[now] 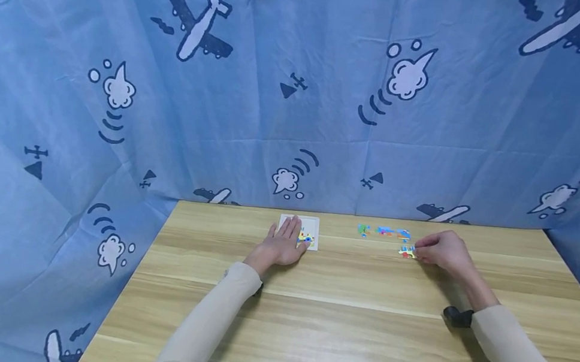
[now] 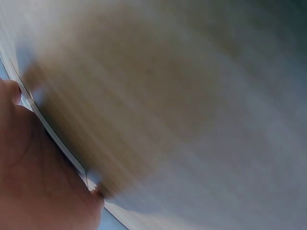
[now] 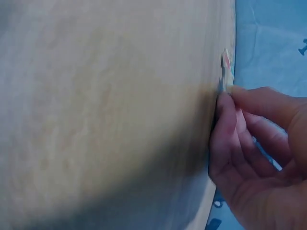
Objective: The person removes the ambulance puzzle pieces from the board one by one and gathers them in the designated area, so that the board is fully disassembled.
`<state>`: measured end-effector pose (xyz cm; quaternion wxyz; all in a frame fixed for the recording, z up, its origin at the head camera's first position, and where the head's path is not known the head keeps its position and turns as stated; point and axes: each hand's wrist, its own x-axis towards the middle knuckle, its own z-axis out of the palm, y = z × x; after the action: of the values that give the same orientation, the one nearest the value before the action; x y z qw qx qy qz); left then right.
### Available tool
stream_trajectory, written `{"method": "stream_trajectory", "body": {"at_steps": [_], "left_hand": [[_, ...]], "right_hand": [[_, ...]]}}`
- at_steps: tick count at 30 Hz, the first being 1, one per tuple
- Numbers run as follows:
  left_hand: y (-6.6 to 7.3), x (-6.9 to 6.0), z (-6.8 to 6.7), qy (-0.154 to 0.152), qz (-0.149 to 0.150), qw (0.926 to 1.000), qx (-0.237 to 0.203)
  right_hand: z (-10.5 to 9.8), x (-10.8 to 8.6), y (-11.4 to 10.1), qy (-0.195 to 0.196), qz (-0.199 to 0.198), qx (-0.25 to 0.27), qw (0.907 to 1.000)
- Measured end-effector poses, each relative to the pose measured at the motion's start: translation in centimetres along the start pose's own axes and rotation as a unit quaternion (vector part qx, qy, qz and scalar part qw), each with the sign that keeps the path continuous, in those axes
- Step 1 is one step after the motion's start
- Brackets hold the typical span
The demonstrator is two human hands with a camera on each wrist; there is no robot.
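A white puzzle board [image 1: 316, 228] with some coloured pieces in it lies near the table's back edge. My left hand [image 1: 282, 247] rests on it with straight, spread fingers. In the left wrist view the board's thin edge [image 2: 60, 141] shows beside my palm. Farther right, my right hand [image 1: 447, 251] pinches a yellow and red puzzle piece [image 1: 407, 252] between thumb and fingers, close to the tabletop. The right wrist view shows this piece [image 3: 227, 67] edge-on at the fingertips. Whether it touches the table, I cannot tell.
Between the hands, toward the back, lie a green puzzle piece [image 1: 363, 230] and several blue and orange pieces [image 1: 386, 231] in a row. A blue curtain [image 1: 259, 80] with printed aeroplanes hangs behind the wooden table [image 1: 336, 331]. Dark wrist straps [image 1: 457, 317] show at the sleeves.
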<state>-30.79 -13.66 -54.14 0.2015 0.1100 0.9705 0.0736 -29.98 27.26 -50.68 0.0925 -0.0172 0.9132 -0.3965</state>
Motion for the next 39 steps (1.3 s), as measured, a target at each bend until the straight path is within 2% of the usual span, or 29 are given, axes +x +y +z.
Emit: {"method": "stream_trajectory", "body": {"at_steps": [3, 5, 13, 19, 26, 30, 33, 36, 39], "left_hand": [[-0.1, 0.2, 0.0, -0.003, 0.002, 1.0000, 0.002], [-0.1, 0.3, 0.1, -0.004, 0.001, 1.0000, 0.003], [-0.4, 0.9, 0.3, -0.001, 0.001, 0.9997, 0.023], [-0.4, 0.9, 0.3, -0.002, 0.002, 0.9998, 0.021], [-0.3, 0.7, 0.3, 0.003, 0.004, 0.9998, 0.018], [0.0, 0.3, 0.1, -0.001, 0.003, 0.9999, 0.016], [0.4, -0.3, -0.5, -0.005, 0.001, 0.9999, 0.010], [0.9, -1.2, -1.3, 0.009, 0.006, 0.9998, 0.015], [0.8, -1.9, -1.7, 0.044, 0.022, 0.9985, 0.027]], "right_hand": [[0.2, -0.1, -0.3, 0.018, -0.006, -0.038, 0.9991], [0.3, -0.1, -0.4, 0.021, -0.008, -0.045, 0.9988], [0.4, -0.1, -0.4, 0.022, -0.001, -0.036, 0.9991], [0.4, -0.1, -0.2, 0.025, 0.002, -0.032, 0.9992], [0.1, 0.1, 0.1, 0.007, 0.008, -0.011, 0.9999], [-0.3, 0.3, 0.0, -0.010, -0.004, 0.015, 0.9998], [-0.5, 0.6, -0.8, -0.009, -0.017, 0.023, 0.9996], [-0.5, 0.7, -2.2, -0.007, -0.032, 0.021, 0.9992], [0.0, 0.8, -4.1, -0.014, -0.049, 0.027, 0.9984]]}}
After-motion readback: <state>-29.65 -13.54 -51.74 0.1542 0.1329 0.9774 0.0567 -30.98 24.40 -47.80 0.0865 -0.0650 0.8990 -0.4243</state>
